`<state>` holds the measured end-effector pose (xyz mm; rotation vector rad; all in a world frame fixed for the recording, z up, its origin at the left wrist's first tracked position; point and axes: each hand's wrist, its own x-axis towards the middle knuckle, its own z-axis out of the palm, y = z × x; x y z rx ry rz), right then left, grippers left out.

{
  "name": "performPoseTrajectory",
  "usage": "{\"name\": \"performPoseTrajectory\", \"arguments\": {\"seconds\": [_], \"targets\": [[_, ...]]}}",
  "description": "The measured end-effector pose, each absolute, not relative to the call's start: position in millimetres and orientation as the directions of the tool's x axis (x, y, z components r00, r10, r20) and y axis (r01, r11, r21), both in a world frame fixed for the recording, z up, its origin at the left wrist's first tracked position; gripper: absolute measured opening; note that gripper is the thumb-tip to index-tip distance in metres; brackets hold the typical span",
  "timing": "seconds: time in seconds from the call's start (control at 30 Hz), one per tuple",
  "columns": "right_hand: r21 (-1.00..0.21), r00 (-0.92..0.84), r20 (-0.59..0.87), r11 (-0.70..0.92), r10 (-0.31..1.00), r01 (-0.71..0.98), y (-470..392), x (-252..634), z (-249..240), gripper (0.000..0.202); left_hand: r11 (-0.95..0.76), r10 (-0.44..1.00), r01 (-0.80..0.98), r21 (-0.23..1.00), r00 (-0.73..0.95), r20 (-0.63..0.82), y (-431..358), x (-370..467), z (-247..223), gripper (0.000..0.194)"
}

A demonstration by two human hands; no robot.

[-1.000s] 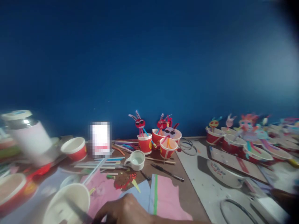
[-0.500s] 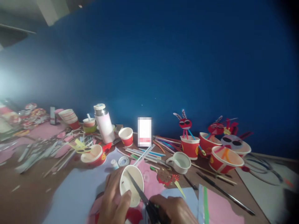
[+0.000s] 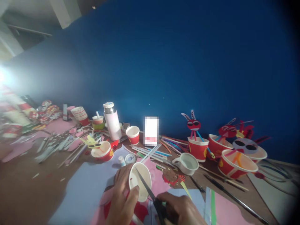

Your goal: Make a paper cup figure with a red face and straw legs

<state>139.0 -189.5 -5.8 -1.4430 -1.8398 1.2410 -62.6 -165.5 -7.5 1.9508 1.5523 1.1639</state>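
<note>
My left hand (image 3: 124,193) is wrapped round the left side of a paper cup (image 3: 145,175), its thumb over the near rim. The cup is tipped so that its white inside faces me. In my right hand (image 3: 180,207) is a pair of scissors (image 3: 152,195) with black handles. Their blades lie together and reach across the mouth of the cup, the tip near its far rim. Whether the tip touches the cup wall I cannot tell. Below the cup lie red and pink paper pieces (image 3: 140,212).
A white mug (image 3: 187,164), drinking straws (image 3: 142,151) and a white flask (image 3: 112,125) stand or lie beyond my hands. Decorated red cups (image 3: 198,150) line the right back. Blue paper (image 3: 77,187) and scraps cover the left. A brush (image 3: 239,200) lies at right.
The whole scene has shifted to the right in view as the head turned left. My left hand still holds the cup and the scissors still lie across its mouth.
</note>
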Motion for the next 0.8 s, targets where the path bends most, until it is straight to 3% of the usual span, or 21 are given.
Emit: {"name": "performPoseTrajectory", "arguments": {"seconds": [0.1,0.17,0.3,0.43,0.5,0.57,0.63,0.7,0.8], "targets": [[-0.947,-0.402,-0.308,-0.237,0.862,0.216,-183,137,2,0.022,-0.305,0.938,0.625,0.718,0.069,0.339,-166,-63,-6,0.048],[-0.949,-0.408,-0.313,-0.266,0.858,0.17,-182,136,7,0.019,-0.297,0.942,0.631,0.717,0.073,0.326,-166,-63,-4,0.048],[-0.918,-0.321,-0.247,-0.115,0.914,0.38,-189,136,10,0.02,-0.297,0.945,0.611,0.734,0.077,0.319,-168,-62,-1,0.049],[-0.768,-0.317,-0.076,0.147,0.945,0.623,-197,138,7,0.032,-0.308,0.94,0.606,0.734,0.074,0.333,-168,-59,1,0.051],[-0.738,-0.315,-0.044,0.182,0.948,0.65,-197,139,6,0.034,-0.316,0.936,0.604,0.731,0.072,0.346,-168,-59,2,0.049],[-0.823,-0.304,-0.122,0.075,0.945,0.563,-194,139,7,0.031,-0.314,0.935,0.608,0.729,0.064,0.35,-168,-59,4,0.048],[-0.916,-0.322,-0.267,-0.135,0.909,0.377,-189,137,10,0.026,-0.308,0.938,0.62,0.721,0.069,0.34,-168,-60,4,0.047],[-0.928,-0.354,-0.357,-0.286,0.865,0.238,-185,136,14,0.023,-0.304,0.941,0.633,0.712,0.082,0.329,-167,-61,3,0.047],[-0.936,-0.347,-0.303,-0.209,0.887,0.283,-186,136,15,0.024,-0.302,0.938,0.65,0.697,0.073,0.339,-167,-63,0,0.047]]}}
